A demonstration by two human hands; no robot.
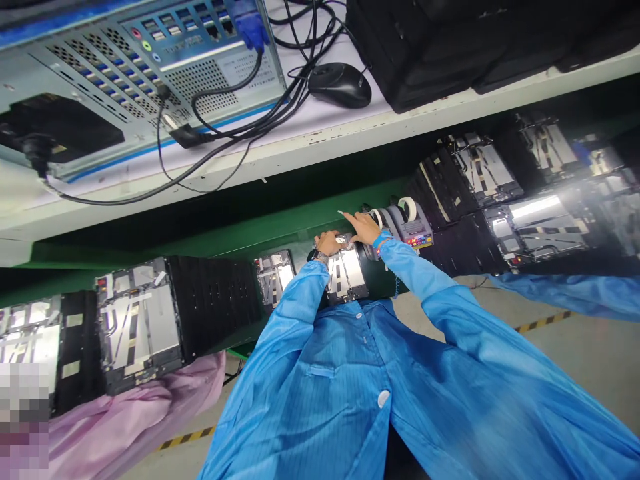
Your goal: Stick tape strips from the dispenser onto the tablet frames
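My left hand [329, 243], with a wristwatch on it, lies on the top edge of a metal-backed electronic panel [344, 275], and I can see nothing held in it. My right hand [363, 228], with a blue wristband, is just above the same panel. Its fingers stretch toward a thin white tape strip [342, 213], which appears to be pinched at the fingertips. Close beside that hand stands a tape dispenser [409, 223] with white rolls on top. The panel sits on a black mat [380, 280].
Several similar panels on black mats [139, 327] line a green-edged bench [250, 230]. A white shelf [300, 143] above holds a computer case [140, 73], a mouse [340, 85], cables and a black bag [440, 40]. A pink sleeve [135, 413] and a blue sleeve [565, 293] show at the sides.
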